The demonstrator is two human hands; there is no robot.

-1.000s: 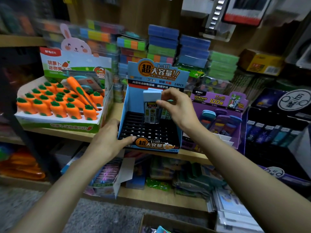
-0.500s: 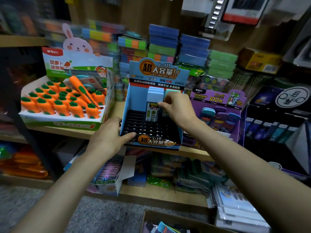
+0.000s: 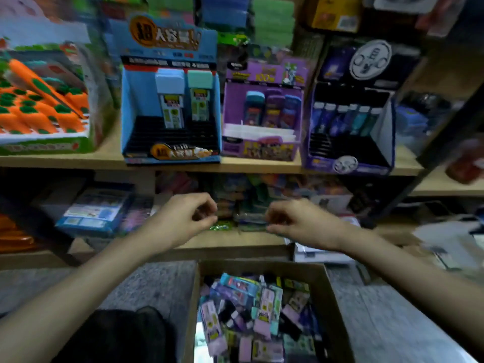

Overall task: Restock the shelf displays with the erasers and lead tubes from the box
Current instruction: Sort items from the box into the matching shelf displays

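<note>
A cardboard box (image 3: 332, 299) on the floor below me holds several loose lead tubes (image 3: 264, 307) in blue, lilac and black. On the shelf stands a blue display stand (image 3: 131, 113) with two tubes upright at its back, a pale blue one (image 3: 170, 100) and a mint one (image 3: 200, 96). My left hand (image 3: 183, 218) and my right hand (image 3: 296, 218) hover side by side between shelf and box, fingers loosely curled, holding nothing.
A carrot eraser display (image 3: 42, 100) stands left of the blue stand. A purple display (image 3: 262, 113) and a dark blue display (image 3: 348, 121) stand to its right. The lower shelf (image 3: 235, 242) carries packets. A dark shape (image 3: 117, 336) lies left of the box.
Both hands left the blue stand and dropped below the shelf; the right hand let go of the tube it was seating. The view tilted down, showing the box.
</note>
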